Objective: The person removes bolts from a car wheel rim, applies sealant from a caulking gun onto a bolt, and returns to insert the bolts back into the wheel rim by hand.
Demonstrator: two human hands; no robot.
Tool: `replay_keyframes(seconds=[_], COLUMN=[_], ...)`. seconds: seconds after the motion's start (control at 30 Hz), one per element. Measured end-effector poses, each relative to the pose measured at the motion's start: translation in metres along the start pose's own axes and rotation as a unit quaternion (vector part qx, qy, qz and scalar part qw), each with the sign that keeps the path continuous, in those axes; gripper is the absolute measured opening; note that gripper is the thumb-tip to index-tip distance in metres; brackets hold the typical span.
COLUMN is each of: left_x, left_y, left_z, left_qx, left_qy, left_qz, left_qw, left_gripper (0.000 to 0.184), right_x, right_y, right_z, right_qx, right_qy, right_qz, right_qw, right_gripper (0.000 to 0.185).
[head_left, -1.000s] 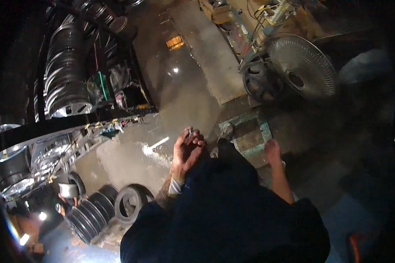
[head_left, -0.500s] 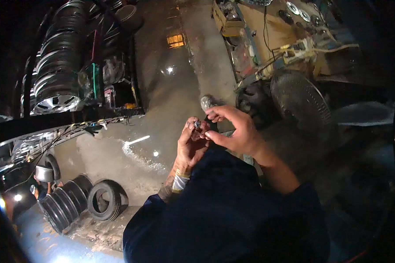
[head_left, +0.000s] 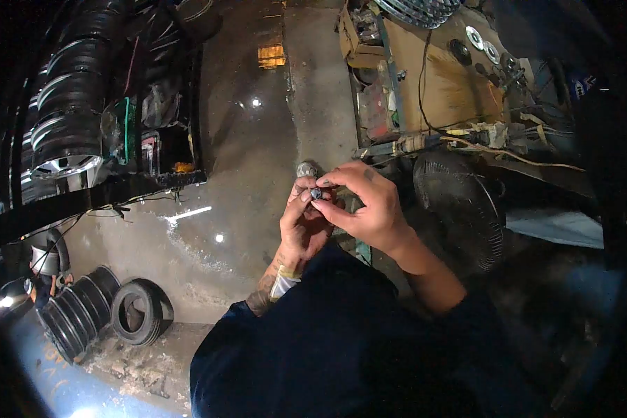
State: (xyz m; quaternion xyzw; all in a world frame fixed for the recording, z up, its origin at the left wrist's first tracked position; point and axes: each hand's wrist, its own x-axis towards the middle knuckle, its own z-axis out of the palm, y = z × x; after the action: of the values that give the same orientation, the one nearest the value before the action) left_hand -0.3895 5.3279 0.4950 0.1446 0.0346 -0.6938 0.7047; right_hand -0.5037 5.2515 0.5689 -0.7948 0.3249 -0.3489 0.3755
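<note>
A small dark metallic piece (head_left: 316,194) sits between the fingertips of both hands, in front of my dark clothing. My left hand (head_left: 305,221), with a pale band at its wrist, is curled around the piece from the left and below. From the right, my right hand (head_left: 362,202) pinches the same piece between thumb and index finger. The fingers cover most of the piece, so its exact shape is hard to make out. A shoe tip (head_left: 306,169) shows just beyond the fingers.
Racks of wheel rims (head_left: 70,97) stand at the left. A tyre (head_left: 136,312) and black rims (head_left: 80,313) lie lower left. At the right are a workbench (head_left: 432,76) with cables and a round fan grille (head_left: 460,209). Part of a person (head_left: 45,289) shows at far left.
My right hand has come up from the lower right to my left hand and now grips the small piece. The view has shifted, bringing more of the workbench into sight.
</note>
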Motion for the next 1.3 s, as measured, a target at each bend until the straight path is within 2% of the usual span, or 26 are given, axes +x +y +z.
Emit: replay_keyframes(seconds=[0.27,0.37,0.47,0.53,0.6,0.67,0.7,0.73,0.8,0.9,1.0,1.07,1.13,1.17,1.27,1.3], left_x=[-0.021,-0.021,-0.007,0.003,0.015,0.035,0.043,0.057,0.093,0.163,0.229,0.257,0.301,0.323,0.393,0.413], left_y=[-0.009,-0.011,-0.007,0.004,0.020,0.042,0.050,0.053,0.060,0.063,0.045,0.029,0.013,0.001,-0.034,-0.041], left_z=[0.010,0.024,0.004,0.022,0.039,0.062,0.088,0.102,0.129,0.175,0.220,0.245,0.252,0.256,0.268,0.276], left_qx=[0.038,0.096,0.175,0.239,0.257,0.269,0.308,0.295,0.309,0.281,0.328,0.471,0.537,0.546,0.554,0.578], left_qy=[0.026,0.078,0.100,0.119,0.088,-0.018,0.035,-0.025,-0.084,-0.121,-0.161,-0.203,-0.245,-0.263,-0.284,-0.288], left_qz=[0.002,0.017,0.036,0.045,0.074,0.071,0.078,0.088,0.073,-0.012,-0.023,0.024,0.022,0.038,0.104,0.131], left_qw=[0.999,0.992,0.979,0.963,0.960,0.960,0.947,0.951,0.944,0.952,0.930,0.858,0.807,0.795,0.776,0.752], left_gripper=[0.016,0.018,0.018,0.016,0.016,0.016,0.017,0.019,0.020,0.019,0.017,0.021,0.031,0.033,0.041,0.046], right_x=[-0.020,-0.019,-0.019,-0.019,-0.024,-0.027,-0.031,-0.033,-0.031,-0.018,0.010,0.029,0.043,0.048,0.056,0.058], right_y=[0.001,0.009,0.023,0.034,0.044,0.049,0.050,0.047,0.038,0.028,0.008,0.002,0.005,0.007,0.015,0.017], right_z=[-0.009,-0.015,-0.029,-0.046,-0.060,-0.069,-0.071,-0.075,-0.083,-0.097,-0.126,-0.142,-0.154,-0.160,-0.164,-0.164], right_qx=[0.031,0.050,0.065,0.065,0.058,0.071,0.079,0.088,0.111,0.146,0.114,0.097,0.071,0.050,0.105,0.102], right_qy=[0.000,0.004,0.021,0.044,0.074,0.095,0.093,0.090,0.082,0.090,0.108,0.130,0.153,0.156,0.184,0.195], right_qz=[-0.003,-0.010,-0.005,0.006,0.024,0.058,0.073,0.088,0.116,0.118,0.099,0.081,0.067,0.062,0.131,0.128], right_qw=[1.000,0.999,0.998,0.997,0.995,0.991,0.990,0.988,0.984,0.978,0.983,0.983,0.983,0.984,0.968,0.967], right_gripper=[0.027,0.025,0.024,0.024,0.024,0.023,0.023,0.022,0.023,0.023,0.023,0.022,0.022,0.022,0.021,0.020])
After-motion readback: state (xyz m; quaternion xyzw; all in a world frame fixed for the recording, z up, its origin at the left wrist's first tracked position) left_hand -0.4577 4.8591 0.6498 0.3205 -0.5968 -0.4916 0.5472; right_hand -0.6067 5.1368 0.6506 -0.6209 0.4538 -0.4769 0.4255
